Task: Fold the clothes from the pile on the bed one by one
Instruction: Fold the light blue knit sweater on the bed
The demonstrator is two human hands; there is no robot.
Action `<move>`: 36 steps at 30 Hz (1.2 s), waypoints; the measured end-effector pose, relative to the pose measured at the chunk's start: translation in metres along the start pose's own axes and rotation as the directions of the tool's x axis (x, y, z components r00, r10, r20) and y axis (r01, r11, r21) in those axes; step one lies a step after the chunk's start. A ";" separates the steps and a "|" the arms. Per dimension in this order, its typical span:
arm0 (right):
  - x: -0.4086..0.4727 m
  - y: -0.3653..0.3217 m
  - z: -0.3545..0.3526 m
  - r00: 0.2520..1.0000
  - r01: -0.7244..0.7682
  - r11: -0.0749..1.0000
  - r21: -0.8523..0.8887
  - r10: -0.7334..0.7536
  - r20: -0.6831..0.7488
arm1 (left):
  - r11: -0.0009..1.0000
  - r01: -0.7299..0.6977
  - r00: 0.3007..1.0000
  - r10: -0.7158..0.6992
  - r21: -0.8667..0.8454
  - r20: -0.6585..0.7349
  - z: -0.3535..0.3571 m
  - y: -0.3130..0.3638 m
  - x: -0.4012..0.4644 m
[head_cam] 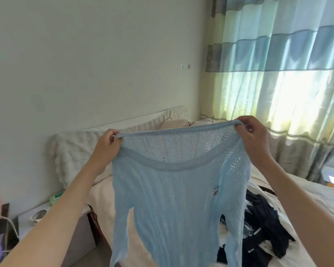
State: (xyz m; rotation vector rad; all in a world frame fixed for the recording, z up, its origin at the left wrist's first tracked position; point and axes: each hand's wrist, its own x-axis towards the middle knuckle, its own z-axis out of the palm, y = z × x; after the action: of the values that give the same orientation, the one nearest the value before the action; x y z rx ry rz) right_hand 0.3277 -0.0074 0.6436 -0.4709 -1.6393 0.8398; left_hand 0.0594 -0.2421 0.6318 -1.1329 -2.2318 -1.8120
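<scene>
Both hands hold up a light blue open-knit sweater (168,191) by its wide neckline. Left grip (106,144): fingers and thumb curled round the neckband at the sweater's left shoulder corner, pinching the ribbed edge. Right grip (254,135): fingers and thumb clenched on the opposite corner of the same band, slightly higher than the left. Between the two hands the rear edge of the neckline is stretched nearly taut, while the front edge sags in a curve below it.

The sweater hangs in the air in front of the person, above the bed (316,197), with its body dropping out of the bottom of the view and a sleeve dangling on each side. A small label shows on the right part of the knit.

Behind and to the right of the sweater, a pile of dark clothes (262,224), navy and black with some white, lies on the cream bed cover. A fluffy white pillow (73,151) leans at the head of the bed. Striped curtains (281,64) in blue, green and grey cover the window at right, lit from behind. At left stands a nightstand (27,216) with a small dish on it.
</scene>
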 end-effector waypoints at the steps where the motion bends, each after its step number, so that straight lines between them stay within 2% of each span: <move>1: 0.002 -0.001 -0.001 1.000 0.006 1.000 0.000 -0.006 0.005 | 0.998 -0.060 0.998 0.059 0.010 0.009 -0.001 0.002 0.000; 4: 0.005 -0.001 -0.006 1.000 -0.025 1.000 0.007 0.025 0.014 | 0.949 -0.264 0.964 0.257 0.171 0.061 -0.007 0.006 -0.004; 6: 0.004 0.005 -0.009 0.995 -0.094 0.995 0.013 0.094 0.021 | 0.915 -0.337 0.940 0.315 0.221 0.130 -0.012 0.004 -0.008; 12: -0.002 0.013 -0.016 0.917 -0.397 0.915 0.067 0.399 -0.014 | 0.920 -0.354 0.902 0.287 0.169 0.323 -0.018 0.004 -0.023; 15: 0.001 0.017 -0.021 0.860 -0.510 0.854 0.100 0.507 0.058 | 0.923 -0.355 0.871 0.269 0.149 0.410 -0.021 0.005 -0.022; 17: -0.002 0.018 -0.025 0.840 -0.539 0.836 0.104 0.523 0.146 | 0.928 -0.344 0.862 0.252 0.144 0.440 -0.023 0.000 -0.021; 19: -0.008 0.018 -0.027 0.834 -0.529 0.842 0.107 0.492 0.251 | 0.928 -0.330 0.888 0.243 0.174 0.390 -0.023 -0.010 -0.019; 22: -0.015 0.021 -0.027 0.793 -0.517 0.839 0.171 0.394 0.466 | 0.958 -0.249 0.959 0.224 0.140 0.173 -0.021 -0.022 -0.020; 25: -0.022 0.013 -0.033 0.603 -0.614 0.767 0.185 0.304 0.738 | 0.975 -0.161 0.986 0.166 0.152 -0.023 -0.019 -0.031 -0.022; 26: -0.025 0.009 -0.035 0.542 -0.589 0.802 0.099 0.302 0.784 | 0.975 -0.140 0.986 0.152 0.172 -0.064 -0.020 -0.034 -0.022; 27: -0.030 0.006 -0.035 0.514 -0.496 0.868 -0.033 0.324 0.794 | 0.975 -0.125 0.985 0.143 0.183 -0.091 -0.020 -0.036 -0.022; 28: -0.034 0.002 -0.032 0.536 -0.368 0.915 -0.163 0.352 0.767 | 0.975 -0.116 0.984 0.138 0.190 -0.109 -0.020 -0.037 -0.023; 29: -0.038 0.000 -0.028 0.592 -0.268 0.931 -0.247 0.361 0.721 | 0.974 -0.113 0.983 0.139 0.196 -0.122 -0.020 -0.037 -0.024; 30: -0.042 -0.001 -0.024 0.653 -0.230 0.934 -0.275 0.357 0.668 | 0.972 -0.116 0.981 0.145 0.204 -0.132 -0.019 -0.036 -0.025; 33: -0.052 0.001 -0.017 0.787 -0.250 0.935 -0.253 0.348 0.510 | 0.961 -0.135 0.977 0.169 0.242 -0.127 -0.019 -0.034 -0.036; 36: -0.065 0.003 -0.018 0.841 -0.204 0.915 -0.349 0.346 0.416 | 0.941 -0.145 0.984 0.170 0.304 -0.057 -0.022 -0.036 -0.053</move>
State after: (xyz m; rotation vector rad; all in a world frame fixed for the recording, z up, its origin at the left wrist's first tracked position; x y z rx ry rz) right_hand 0.3610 -0.0465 0.5990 -0.7730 -2.2019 0.9840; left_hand 0.0690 -0.2896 0.5840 -1.1166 -2.2002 -1.3761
